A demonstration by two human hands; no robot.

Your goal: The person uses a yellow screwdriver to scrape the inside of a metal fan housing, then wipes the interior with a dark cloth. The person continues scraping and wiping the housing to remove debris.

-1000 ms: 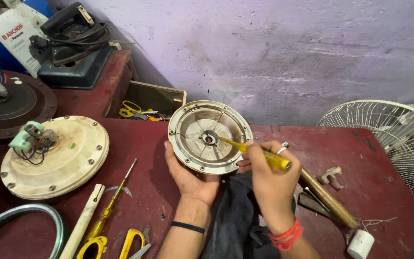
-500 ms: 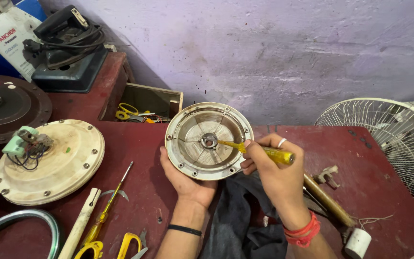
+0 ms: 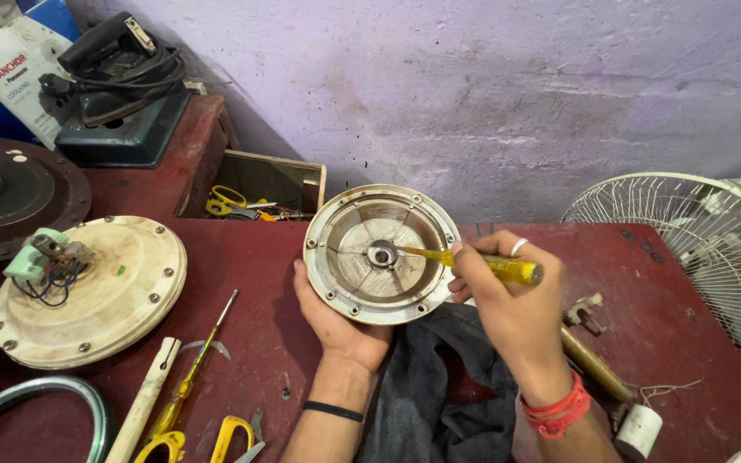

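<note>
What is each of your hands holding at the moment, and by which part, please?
The left hand cups the round metal cover from beneath, at its lower-left rim. The right hand holds the yellow screwdriver by its handle, tip at the cover's centre hole.

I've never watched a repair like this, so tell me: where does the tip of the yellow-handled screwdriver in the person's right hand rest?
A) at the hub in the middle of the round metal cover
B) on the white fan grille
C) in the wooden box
A: the right hand holds the screwdriver with its tip at the centre hub of the round metal cover, which the left hand supports.
</note>
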